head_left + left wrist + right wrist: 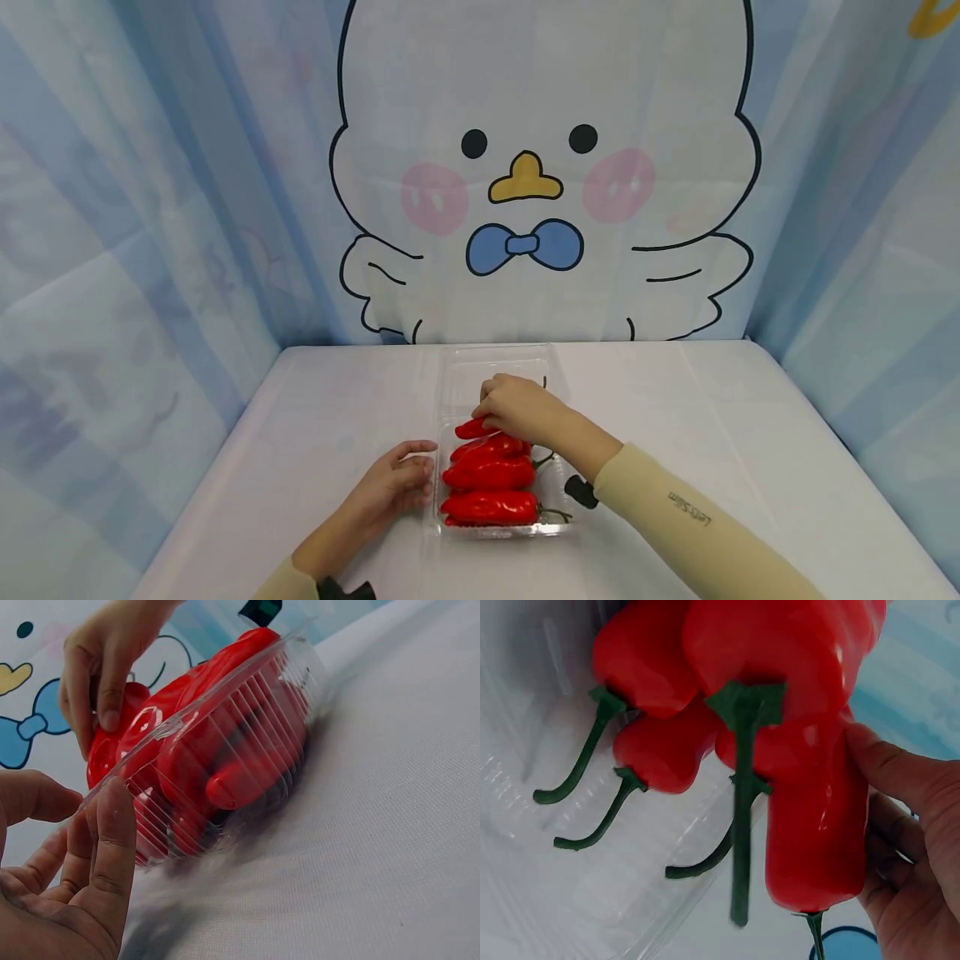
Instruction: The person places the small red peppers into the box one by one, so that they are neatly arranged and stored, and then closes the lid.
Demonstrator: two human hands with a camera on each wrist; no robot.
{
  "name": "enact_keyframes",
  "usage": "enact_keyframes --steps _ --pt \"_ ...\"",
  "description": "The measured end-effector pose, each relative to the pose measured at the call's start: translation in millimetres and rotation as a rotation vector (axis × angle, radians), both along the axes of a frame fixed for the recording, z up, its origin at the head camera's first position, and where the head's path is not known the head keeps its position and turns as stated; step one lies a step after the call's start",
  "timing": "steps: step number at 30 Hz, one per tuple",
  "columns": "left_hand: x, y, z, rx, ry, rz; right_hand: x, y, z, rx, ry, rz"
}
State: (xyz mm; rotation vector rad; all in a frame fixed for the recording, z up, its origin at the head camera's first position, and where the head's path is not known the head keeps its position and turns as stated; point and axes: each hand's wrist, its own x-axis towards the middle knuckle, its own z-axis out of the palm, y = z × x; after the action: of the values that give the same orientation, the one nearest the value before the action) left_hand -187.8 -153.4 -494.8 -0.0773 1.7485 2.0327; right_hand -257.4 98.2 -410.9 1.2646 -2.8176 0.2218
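Observation:
A clear plastic box stands on the white table, filled with several glossy red peppers with green stems. At its far end my right hand grips one red pepper, thumb on one side and fingers on the other. That pepper lies against the others at the top of the pile. My left hand is at the box's left side. In the left wrist view, the thumb and a finger of it pinch the rim. The other fingers are bent beside the wall.
Behind the peppers the box's clear lid lies folded back, near the table's far edge. White cloth covers the table. A printed curtain with a cartoon bird hangs behind, and more curtain hangs at both sides.

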Motion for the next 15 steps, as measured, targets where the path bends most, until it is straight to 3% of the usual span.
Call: enact_keyframes --steps 5,15 --pt "1.2 -0.7 -1.1 0.021 0.014 -0.020 -0.4 -9.3 -6.5 0.047 0.032 0.032" --pt "1.9 -0.9 1.0 0.014 0.012 -0.012 -1.0 -14.5 -12.5 0.024 0.020 0.008"
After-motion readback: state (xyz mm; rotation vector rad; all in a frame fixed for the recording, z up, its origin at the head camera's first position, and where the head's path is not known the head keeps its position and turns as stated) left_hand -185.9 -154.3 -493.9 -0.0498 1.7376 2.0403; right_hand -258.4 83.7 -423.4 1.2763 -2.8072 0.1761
